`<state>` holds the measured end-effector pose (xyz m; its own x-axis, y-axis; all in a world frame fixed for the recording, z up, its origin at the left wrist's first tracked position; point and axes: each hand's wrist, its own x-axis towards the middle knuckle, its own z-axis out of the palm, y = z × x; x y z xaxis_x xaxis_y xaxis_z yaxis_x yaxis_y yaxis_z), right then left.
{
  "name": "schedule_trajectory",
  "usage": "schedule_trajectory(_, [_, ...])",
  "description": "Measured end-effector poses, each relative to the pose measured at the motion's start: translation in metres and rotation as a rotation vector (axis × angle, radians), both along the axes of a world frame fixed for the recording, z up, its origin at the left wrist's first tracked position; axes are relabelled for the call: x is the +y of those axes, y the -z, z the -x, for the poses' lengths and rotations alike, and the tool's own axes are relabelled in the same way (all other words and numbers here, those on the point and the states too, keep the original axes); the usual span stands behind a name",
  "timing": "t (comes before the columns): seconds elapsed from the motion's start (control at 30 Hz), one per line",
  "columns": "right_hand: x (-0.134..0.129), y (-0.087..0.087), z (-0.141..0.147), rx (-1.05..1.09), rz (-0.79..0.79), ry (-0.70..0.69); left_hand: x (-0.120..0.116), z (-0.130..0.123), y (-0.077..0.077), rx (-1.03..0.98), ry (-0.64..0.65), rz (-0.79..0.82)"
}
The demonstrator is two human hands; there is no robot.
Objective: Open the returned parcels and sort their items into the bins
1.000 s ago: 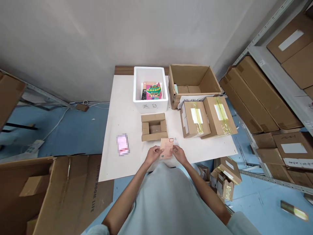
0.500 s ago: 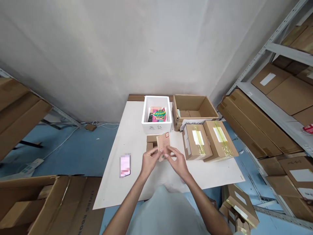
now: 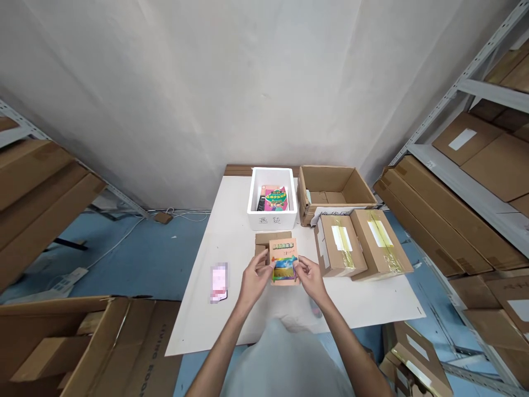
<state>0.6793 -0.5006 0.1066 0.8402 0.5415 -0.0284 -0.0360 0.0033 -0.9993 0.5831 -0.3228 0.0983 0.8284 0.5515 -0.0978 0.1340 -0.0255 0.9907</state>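
Observation:
Between both hands I hold a small orange book [image 3: 284, 263], its cover with a blue and yellow landscape facing me. My left hand [image 3: 255, 274] pinches the book's left edge, thumb on the cover. At the right edge, my right hand [image 3: 311, 275] grips it the same way. Behind the book, partly hidden by it, lies a small brown cardboard box [image 3: 264, 238] on the white table [image 3: 198, 325]. Just beyond stands a white foam box [image 3: 271, 221] with handwriting on its front and a pink and green book [image 3: 276, 199] inside.
A phone-like object [image 3: 219, 282], blurred, lies on the left. To the right are an open carton [image 3: 336, 171] and two taped boxes [image 3: 341, 245] [image 3: 380, 242]. A dark object [image 3: 316, 307] sits near my right wrist. Shelving [image 3: 491, 94] holds boxes at right.
The book has turned in my hands: its tilted, plainer side showed before, and the picture cover faces me now. My right hand has shifted to its right edge. The camera view has shifted slightly.

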Motion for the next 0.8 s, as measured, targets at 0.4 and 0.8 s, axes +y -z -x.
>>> schedule_trajectory(0.4, [0.004,0.007,-0.001,-0.032,0.072,0.1,0.003,0.009,-0.004,0.11,0.128,0.347])
schedule_trajectory(0.8, [0.018,0.006,0.015,0.039,0.001,0.027,-0.018,0.009,-0.007,-0.033,0.22,0.008])
